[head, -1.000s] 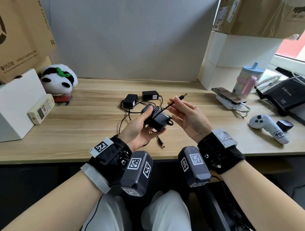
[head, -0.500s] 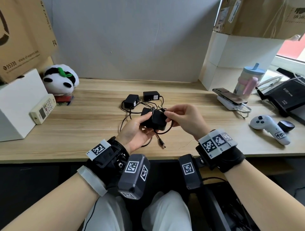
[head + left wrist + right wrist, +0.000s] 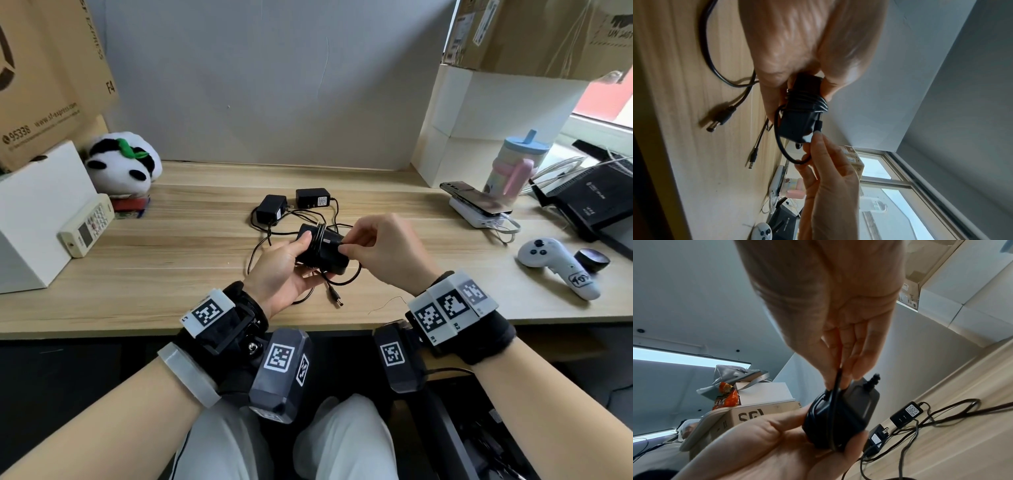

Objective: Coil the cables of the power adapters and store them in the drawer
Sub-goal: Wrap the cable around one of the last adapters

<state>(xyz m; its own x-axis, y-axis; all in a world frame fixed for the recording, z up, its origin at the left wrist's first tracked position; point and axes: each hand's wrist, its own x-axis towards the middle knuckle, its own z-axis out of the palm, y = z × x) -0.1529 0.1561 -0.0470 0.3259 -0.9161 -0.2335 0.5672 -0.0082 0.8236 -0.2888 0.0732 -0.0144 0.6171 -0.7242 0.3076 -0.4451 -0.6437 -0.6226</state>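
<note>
Wooden desk [image 3: 178, 274], two adapters [image 3: 272, 209], remote [image 3: 87, 226], controller [image 3: 555, 260]

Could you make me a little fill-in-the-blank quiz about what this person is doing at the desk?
1. The left hand holds a black ____ with cable wound round it.
2. The right hand pinches the ____.
3. ____ more adapters lie on the desk behind the hands.
4. The plush toy is a ____.

Missing words: adapter; cable; Two; panda
</note>
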